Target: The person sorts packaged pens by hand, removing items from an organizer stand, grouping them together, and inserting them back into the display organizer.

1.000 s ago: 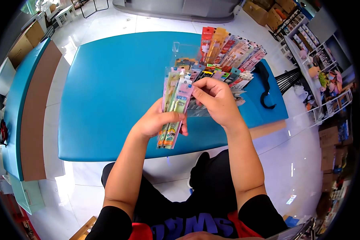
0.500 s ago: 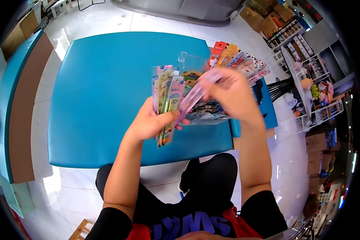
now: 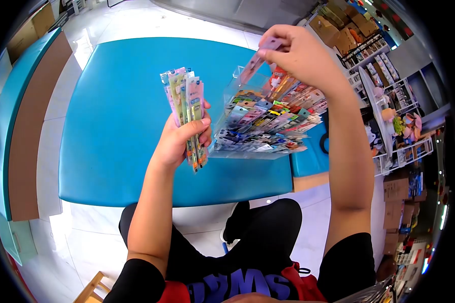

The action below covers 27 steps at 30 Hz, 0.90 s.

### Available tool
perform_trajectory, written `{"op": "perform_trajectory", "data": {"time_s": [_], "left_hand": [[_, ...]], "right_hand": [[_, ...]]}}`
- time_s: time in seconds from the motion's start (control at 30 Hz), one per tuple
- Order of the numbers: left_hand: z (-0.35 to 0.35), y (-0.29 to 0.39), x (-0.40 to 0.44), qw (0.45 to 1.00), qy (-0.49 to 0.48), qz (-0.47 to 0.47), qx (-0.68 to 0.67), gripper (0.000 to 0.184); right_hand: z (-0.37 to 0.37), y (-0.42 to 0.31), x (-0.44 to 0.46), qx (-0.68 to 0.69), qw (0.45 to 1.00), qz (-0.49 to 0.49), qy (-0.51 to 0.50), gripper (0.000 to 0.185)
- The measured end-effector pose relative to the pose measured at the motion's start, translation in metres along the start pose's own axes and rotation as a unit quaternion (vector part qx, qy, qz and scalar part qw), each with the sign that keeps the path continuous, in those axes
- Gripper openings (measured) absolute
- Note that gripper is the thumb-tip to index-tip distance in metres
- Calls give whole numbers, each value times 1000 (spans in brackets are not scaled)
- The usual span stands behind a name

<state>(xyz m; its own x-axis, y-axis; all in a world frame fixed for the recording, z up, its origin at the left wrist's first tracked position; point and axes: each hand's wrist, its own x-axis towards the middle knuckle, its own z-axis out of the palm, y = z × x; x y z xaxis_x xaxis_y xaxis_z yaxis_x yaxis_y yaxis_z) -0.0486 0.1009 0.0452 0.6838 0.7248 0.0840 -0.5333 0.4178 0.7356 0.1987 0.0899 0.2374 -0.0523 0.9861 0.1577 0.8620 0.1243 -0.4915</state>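
Observation:
My left hand (image 3: 179, 139) is closed round a bundle of slim packets (image 3: 186, 96), pink and yellow-green with blue marks at the top, which look like packaged pens. They stand nearly upright, fanned a little at the top. Up and to the right, my right hand (image 3: 301, 55) pinches a single pink slim packet (image 3: 255, 65) by its top end. This packet hangs slanted over the back left compartment of a clear acrylic display rack (image 3: 232, 93). Tiered rows of packets (image 3: 258, 118) in many colours fill the rack, and my right hand and forearm hide its back right part.
The rack stands on the right of a blue padded table (image 3: 121, 121). Another blue-topped bench (image 3: 25, 96) runs along the left. Shelves of goods (image 3: 384, 65) and cardboard boxes (image 3: 397, 187) line the right side. A wooden stool (image 3: 93, 288) shows at bottom left.
My right hand has drawn one pink packet away from the bundle and carried it up and right over the rack. My left hand with the bundle has shifted slightly left.

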Motion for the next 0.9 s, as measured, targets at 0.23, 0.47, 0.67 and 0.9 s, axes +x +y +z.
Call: {"op": "perform_trajectory", "data": {"time_s": [0.23, 0.47, 0.67, 0.9], "left_hand": [[1, -5, 2, 1000, -7, -10, -20, 41], [9, -12, 2, 998, -25, -26, -49, 41], [13, -17, 3, 998, -40, -34, -46, 41], [19, -13, 1, 996, -36, -55, -54, 45]], "right_hand": [[17, 18, 16, -156, 983, -92, 17, 19], [17, 28, 21, -101, 994, -49, -4, 25], [17, 28, 19, -172, 981, -93, 21, 29], [16, -11, 2, -279, 875, -292, 267, 38]]}}
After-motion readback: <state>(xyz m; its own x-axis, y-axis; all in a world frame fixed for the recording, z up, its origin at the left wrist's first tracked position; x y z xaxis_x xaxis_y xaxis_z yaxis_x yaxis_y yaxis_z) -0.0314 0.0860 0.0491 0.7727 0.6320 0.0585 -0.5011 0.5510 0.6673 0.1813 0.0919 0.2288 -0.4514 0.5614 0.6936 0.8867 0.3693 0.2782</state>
